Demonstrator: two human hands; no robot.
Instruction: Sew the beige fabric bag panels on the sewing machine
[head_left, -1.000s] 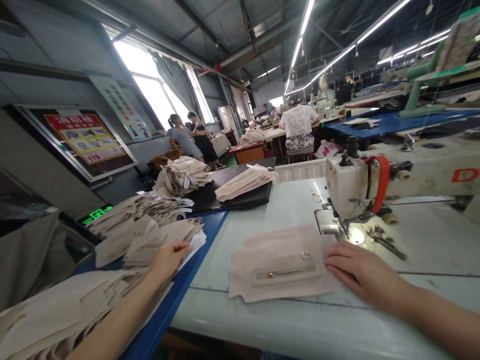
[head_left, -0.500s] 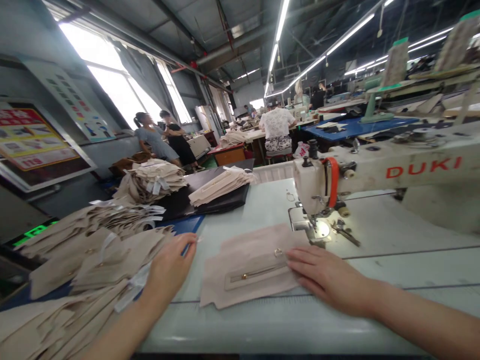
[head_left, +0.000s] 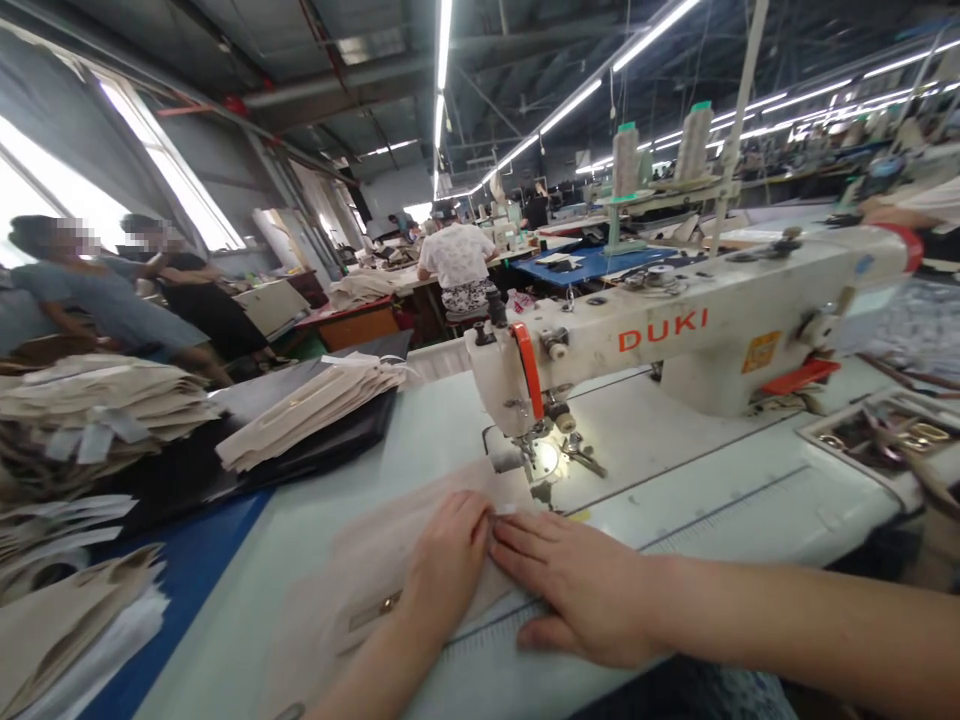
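A beige fabric piece (head_left: 360, 560) with a sewn zipper strip lies on the pale sewing table (head_left: 705, 500), its far edge close to the needle of the white DUKI sewing machine (head_left: 675, 335). My left hand (head_left: 446, 565) rests flat on the fabric, fingers stretched toward the needle. My right hand (head_left: 577, 585) lies flat beside it, fingers spread, fingertips touching the left hand near the fabric's edge. Neither hand grips anything.
Stacks of beige cut pieces (head_left: 90, 410) sit on the blue side table at left, one stack (head_left: 307, 405) on a black board. A tray of metal parts (head_left: 877, 440) sits at right. Two people stand at far left; another sits ahead.
My left hand left the side stacks and came onto the fabric beside my right hand. The fabric slid toward the needle. The view swung right.
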